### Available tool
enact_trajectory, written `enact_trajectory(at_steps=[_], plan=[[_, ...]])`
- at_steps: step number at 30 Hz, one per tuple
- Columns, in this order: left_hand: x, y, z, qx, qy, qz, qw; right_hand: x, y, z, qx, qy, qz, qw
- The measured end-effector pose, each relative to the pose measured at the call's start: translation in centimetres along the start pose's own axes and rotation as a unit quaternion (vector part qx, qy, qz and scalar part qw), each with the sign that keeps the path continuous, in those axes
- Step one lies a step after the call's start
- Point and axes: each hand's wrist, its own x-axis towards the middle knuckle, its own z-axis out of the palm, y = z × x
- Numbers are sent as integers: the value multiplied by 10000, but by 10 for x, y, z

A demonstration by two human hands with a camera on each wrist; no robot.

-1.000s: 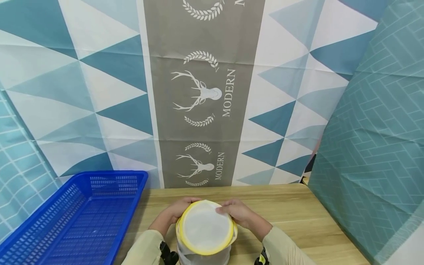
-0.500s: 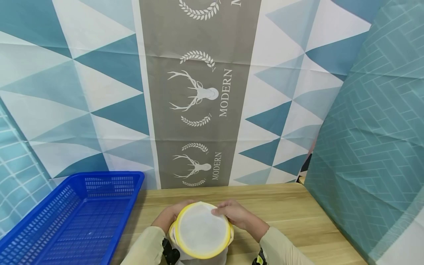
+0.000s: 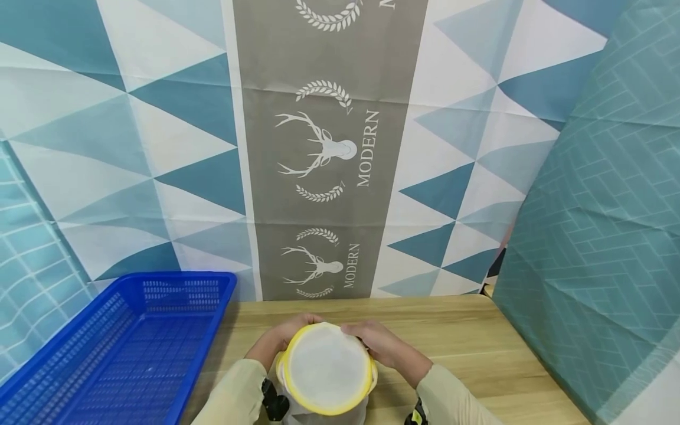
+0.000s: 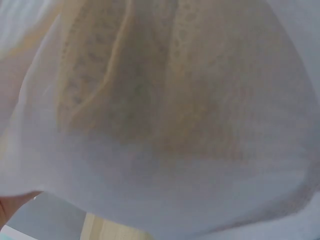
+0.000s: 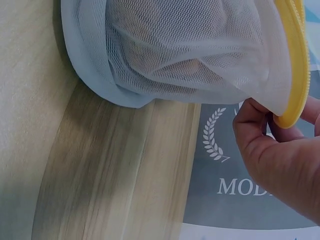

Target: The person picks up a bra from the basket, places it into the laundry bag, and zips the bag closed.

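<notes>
A white mesh laundry bag with a yellow zipped rim stands on the table in front of me, its round lid tilted toward the camera. My left hand holds the rim at the far left, its fingertips partly behind the lid. At the upper right, my right hand pinches the yellow edge by the zip. Through the mesh, the left wrist view shows a beige lacy garment, blurred. Fingers of the right hand curl at the zipped rim in the right wrist view.
To the left is a blue plastic basket with perforated walls. The wooden table ends at a patterned cloth backdrop. A teal cloth hangs along the right side.
My right thumb has slid from the lid's top to its far edge. The bag and both hands shift slightly; the lid stays in place on the bag.
</notes>
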Motion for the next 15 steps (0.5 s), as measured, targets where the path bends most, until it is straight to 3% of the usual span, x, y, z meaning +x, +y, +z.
enact_trajectory(at_steps=[7, 15], plan=[[2, 2, -1, 164, 279, -6, 9995, -1, -1, 3, 5, 79, -13, 10000], [1, 1, -3, 301, 441, 215, 9983, 0, -1, 8, -125, 518, -20, 9986]])
